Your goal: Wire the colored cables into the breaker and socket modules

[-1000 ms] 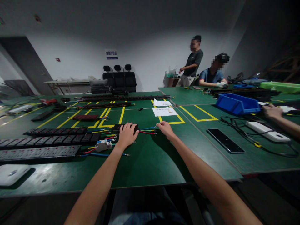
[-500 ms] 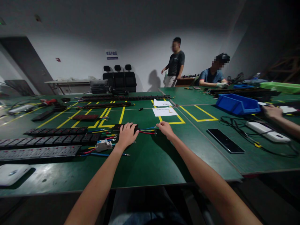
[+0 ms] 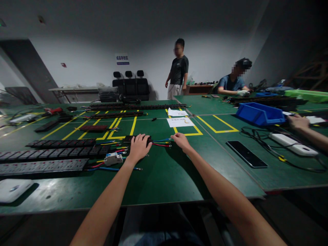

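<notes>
My left hand (image 3: 139, 147) lies palm down over a short dark block (image 3: 126, 138), its fingers spread across the top and hiding most of it. Blue, yellow-green and red wires (image 3: 161, 145) with ring terminals come out of the block's right end. At the tip of the blue wire (image 3: 162, 140), my right hand (image 3: 180, 141) is closed in a pinch; its fingers cover what is between them. Left of my left hand lie black power strips (image 3: 61, 151) and a grey one (image 3: 43, 166), their wires pointing right. Close to my left wrist is a white circuit breaker (image 3: 113, 159).
A phone (image 3: 246, 154), a white power adapter (image 3: 293, 143) with black cables and a blue bin (image 3: 260, 113) occupy the right. Paper sheets (image 3: 180, 122) lie ahead. Another person's hand (image 3: 298, 122) reaches in at right; one person stands, another sits beyond the table.
The standing person across the table has moved left. Both my hands, the block and its wires look unchanged.
</notes>
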Demonstrator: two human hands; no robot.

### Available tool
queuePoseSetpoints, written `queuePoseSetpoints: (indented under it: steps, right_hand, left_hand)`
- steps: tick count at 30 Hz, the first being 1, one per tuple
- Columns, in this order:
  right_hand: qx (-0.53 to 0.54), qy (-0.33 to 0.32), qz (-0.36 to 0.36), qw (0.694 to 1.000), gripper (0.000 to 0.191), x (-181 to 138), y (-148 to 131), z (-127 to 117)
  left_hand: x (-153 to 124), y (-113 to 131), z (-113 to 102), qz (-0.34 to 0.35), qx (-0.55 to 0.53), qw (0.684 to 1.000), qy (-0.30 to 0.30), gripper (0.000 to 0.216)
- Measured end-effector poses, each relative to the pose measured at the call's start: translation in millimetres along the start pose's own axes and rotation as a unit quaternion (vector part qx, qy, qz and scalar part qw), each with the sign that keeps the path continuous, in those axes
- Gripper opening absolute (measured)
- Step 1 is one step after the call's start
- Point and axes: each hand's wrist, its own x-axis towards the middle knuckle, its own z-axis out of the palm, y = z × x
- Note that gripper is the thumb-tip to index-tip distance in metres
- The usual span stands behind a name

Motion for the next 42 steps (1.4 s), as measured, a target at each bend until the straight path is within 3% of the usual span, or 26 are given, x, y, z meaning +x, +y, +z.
queuePoseSetpoints:
  steps: [36, 38, 42]
  right_hand:
    - [-0.045, -0.013, -0.013, 0.999, 0.022, 0.0, -3.2, -1.3]
    - [-0.074, -0.028, -0.022, 0.997, 0.022, 1.2, -4.0, -4.1]
    - [-0.131, -0.118, -0.027, 0.984, 0.034, 2.1, -4.9, -16.4]
  left_hand:
    - [-0.9, 2.4, -0.5, -0.005, 0.008, 1.0, 0.006, 0.048]
    - [-1.1, 2.9, -1.4, -0.006, 0.01, 1.0, 0.006, 0.048]
    - [-0.8, 2.6, -1.5, -0.005, 0.005, 1.0, 0.002, 0.049]
